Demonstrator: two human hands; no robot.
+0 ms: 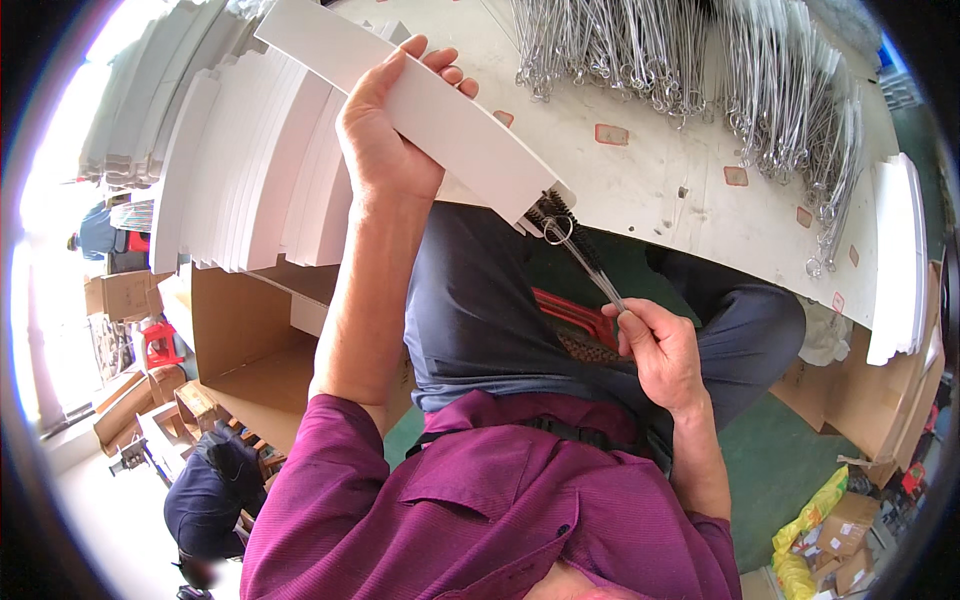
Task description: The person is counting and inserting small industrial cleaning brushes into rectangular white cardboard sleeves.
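Note:
My left hand [390,140] is closed around a long, narrow white box [455,135], its fingers curling over the far side. The box slants from upper left down toward the middle, and its lower right end is open with a small flap. In my right hand [660,355], thumb and fingers pinch the wire stems of some thin wire brushes [588,258]. Their black bristles and a wire ring show at the box's open end, partly inside it. How many brushes there are I cannot tell.
Heaps of looped wire brushes [620,50] lie along the far side of the white table [650,185]. Many white boxes [250,150] stand packed at left, more white boxes [900,260] at right. An open cardboard carton [245,340] is below left. Another person [210,495] is lower left.

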